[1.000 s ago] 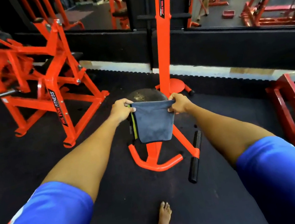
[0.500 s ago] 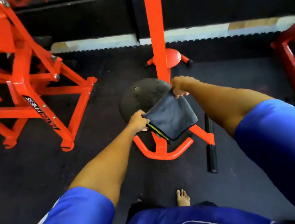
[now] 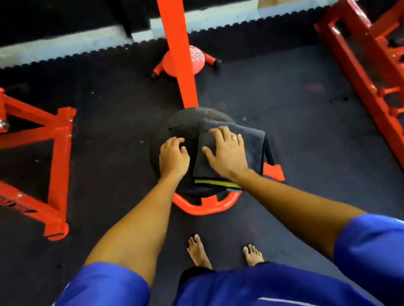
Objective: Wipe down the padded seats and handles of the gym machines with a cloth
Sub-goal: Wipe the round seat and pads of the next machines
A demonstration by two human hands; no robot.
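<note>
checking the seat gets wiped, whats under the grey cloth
The cloth lies on the round black seat, right hand flat on top. The seat's right side is hidden beneath it; the left hand rests on bare pad.

One wide-angle view looks from the person's head, facing steeply down and slightly forward. Outstretched arms point(image 3: 134, 235) run away from the lens to the left hand point(image 3: 173, 158) and right hand point(image 3: 225, 152), side by side near frame centre. Beyond the hands an orange post point(image 3: 177, 49) climbs to the top edge; nearer than them, bare feet point(image 3: 198, 252) stand on the black floor point(image 3: 113, 146).
</note>
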